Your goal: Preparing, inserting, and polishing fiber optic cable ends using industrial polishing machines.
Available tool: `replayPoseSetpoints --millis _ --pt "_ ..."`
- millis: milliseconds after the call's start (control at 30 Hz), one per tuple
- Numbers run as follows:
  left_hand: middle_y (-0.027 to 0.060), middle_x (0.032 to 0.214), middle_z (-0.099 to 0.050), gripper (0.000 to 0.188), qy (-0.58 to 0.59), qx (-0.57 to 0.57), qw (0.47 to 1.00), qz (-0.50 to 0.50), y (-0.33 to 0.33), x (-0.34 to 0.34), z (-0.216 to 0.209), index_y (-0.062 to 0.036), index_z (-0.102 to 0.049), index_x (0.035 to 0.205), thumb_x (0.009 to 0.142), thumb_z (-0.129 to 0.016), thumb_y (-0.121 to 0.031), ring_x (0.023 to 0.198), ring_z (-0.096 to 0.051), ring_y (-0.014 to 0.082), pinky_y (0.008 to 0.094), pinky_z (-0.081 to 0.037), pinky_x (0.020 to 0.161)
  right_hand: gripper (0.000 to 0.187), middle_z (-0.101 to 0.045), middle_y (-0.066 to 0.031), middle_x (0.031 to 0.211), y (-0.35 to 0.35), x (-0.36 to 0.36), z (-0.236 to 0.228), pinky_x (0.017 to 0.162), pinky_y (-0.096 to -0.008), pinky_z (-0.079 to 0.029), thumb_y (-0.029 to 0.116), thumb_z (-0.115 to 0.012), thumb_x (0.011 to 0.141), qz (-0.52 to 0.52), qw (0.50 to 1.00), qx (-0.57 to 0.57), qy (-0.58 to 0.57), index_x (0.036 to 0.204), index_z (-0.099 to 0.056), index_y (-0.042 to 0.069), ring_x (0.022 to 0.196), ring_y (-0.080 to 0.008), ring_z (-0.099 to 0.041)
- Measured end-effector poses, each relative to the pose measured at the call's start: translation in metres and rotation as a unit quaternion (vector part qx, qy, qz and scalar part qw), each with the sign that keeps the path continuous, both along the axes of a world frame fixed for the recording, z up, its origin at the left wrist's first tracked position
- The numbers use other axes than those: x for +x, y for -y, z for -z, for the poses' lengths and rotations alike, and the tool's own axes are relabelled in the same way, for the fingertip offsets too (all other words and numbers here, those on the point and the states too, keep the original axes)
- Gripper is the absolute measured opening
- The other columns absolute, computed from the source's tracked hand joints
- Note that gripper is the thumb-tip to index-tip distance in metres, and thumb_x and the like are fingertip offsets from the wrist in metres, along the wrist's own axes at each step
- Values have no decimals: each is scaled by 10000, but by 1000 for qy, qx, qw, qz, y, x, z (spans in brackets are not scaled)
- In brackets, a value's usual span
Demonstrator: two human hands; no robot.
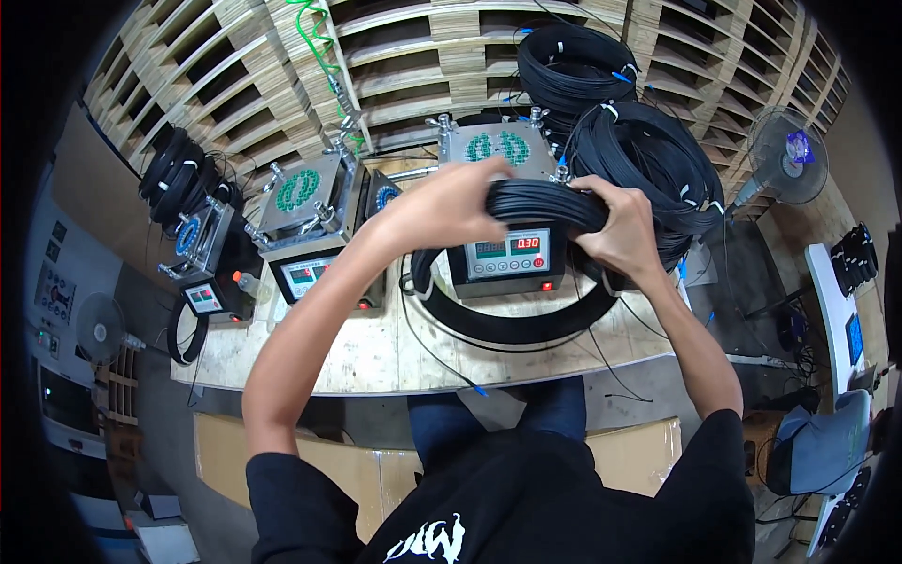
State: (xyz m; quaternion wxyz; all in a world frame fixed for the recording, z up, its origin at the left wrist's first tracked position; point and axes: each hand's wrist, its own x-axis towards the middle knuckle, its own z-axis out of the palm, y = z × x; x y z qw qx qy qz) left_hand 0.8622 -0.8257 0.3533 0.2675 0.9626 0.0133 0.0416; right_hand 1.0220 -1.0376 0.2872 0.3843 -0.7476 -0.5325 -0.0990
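Observation:
A large coil of black cable [517, 326] stands tilted at the table's front, looped around the front of a polishing-type machine [512, 254] with a lit red display. Its raised upper bundle passes across the machine's front. My left hand [456, 207] is curled round the left part of that bundle, fingers above and thumb below, slightly blurred. At its right end my right hand [620, 226] grips the bundle, thumb on the near side. Thin cable ends, one with a blue connector [480, 390], trail from the coil onto the wooden tabletop [366, 362].
Two similar machines stand to the left, one near [301, 226] and one farther left [200, 249], beside a small bottle [246, 282]. More black cable coils [648, 160] are stacked at the back right. A fan [785, 155] stands beyond the table's right end. Wooden pallets [404, 56] line the back.

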Motion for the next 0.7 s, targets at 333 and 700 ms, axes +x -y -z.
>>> replayPoseSetpoints --millis 333,700 --pt "80 1007 -614 674 237 -466 829 -198 27 -109 208 -50 -330 1547 945 -633 -36 900 -636 159 332 -556 850 501 -668 -49 776 53 -17 55 695 -251 -488 31 -764 619 69 965 92 -236 1111 -701 -40 710 -93 -601" --pt "-12 761 -586 575 285 -447 795 -296 9 -109 157 -20 -512 1449 890 -646 -8 480 -448 34 206 -348 431 589 -715 -97 876 26 -18 61 781 -278 -522 94 -779 757 -8 981 4 -195 1296 -607 -67 756 -110 -635"
